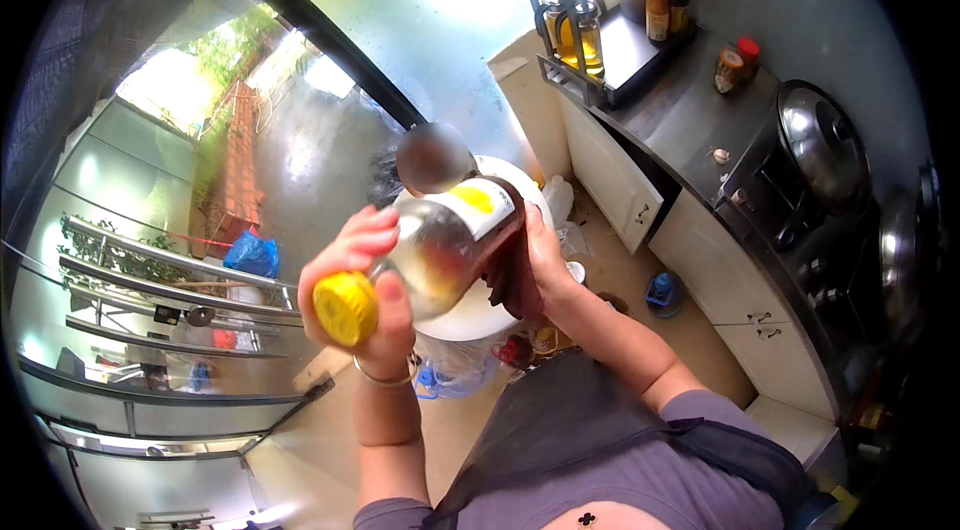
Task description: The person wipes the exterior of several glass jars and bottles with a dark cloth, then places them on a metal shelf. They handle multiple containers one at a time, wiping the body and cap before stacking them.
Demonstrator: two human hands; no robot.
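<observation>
My left hand (349, 248) grips the neck of a large clear bottle (431, 260), just behind its yellow screw cap (345, 308). The bottle lies tilted in the air, cap towards me, with a white and yellow label on its upper side. Reddish and pale tones show through its wall; whether these are contents or reflections, I cannot tell. At the far end, my right hand (546, 252) holds a dark red cloth (517, 278) against the bottle. Below it is a white round surface (469, 316), largely hidden by the bottle and the cloth.
To the right runs a dark counter (675, 102) with jars (727, 70), a lidded wok (821, 143) and a glass oil pot (581, 34). One cabinet door (607, 166) hangs open below. A blue-topped container (662, 293) and plastic bags (559, 196) are on the floor. Glass panels stand left.
</observation>
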